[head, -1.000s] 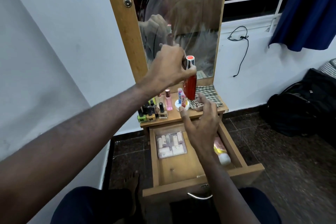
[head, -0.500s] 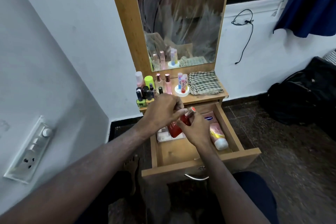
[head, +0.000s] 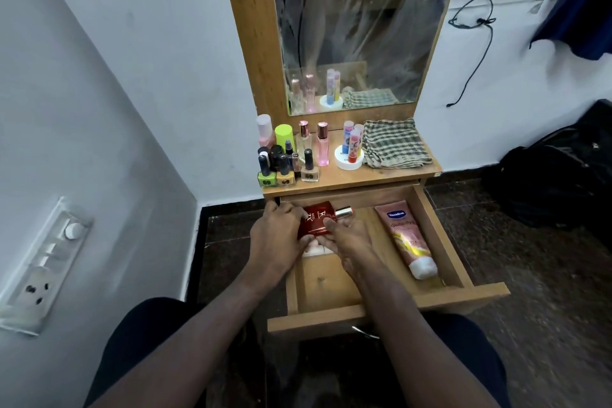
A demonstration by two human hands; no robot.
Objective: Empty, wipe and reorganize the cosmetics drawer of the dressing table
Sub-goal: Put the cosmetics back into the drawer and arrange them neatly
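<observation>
The wooden drawer [head: 381, 306] of the dressing table stands pulled out. Inside it, at the back left, a red perfume bottle [head: 316, 218] with a silver cap lies flat, cap pointing right. My left hand [head: 276, 235] grips its left side and my right hand [head: 347, 242] holds its lower edge. Under the hands a clear box of small white items [head: 314, 250] is mostly hidden. A pink lotion tube [head: 405, 238] lies along the drawer's right side.
On the tabletop stand nail polish bottles [head: 284, 172], perfume bottles [head: 323, 147], lip balms on a white jar [head: 351, 149] and a folded checked cloth [head: 394, 144]. A mirror [head: 357, 23] rises behind. A switch panel [head: 43, 262] is on the left wall, a black bag [head: 559, 175] at right.
The red bottle came down from in front of the mirror into the drawer and now lies flat at the back left. Both hands followed it down.
</observation>
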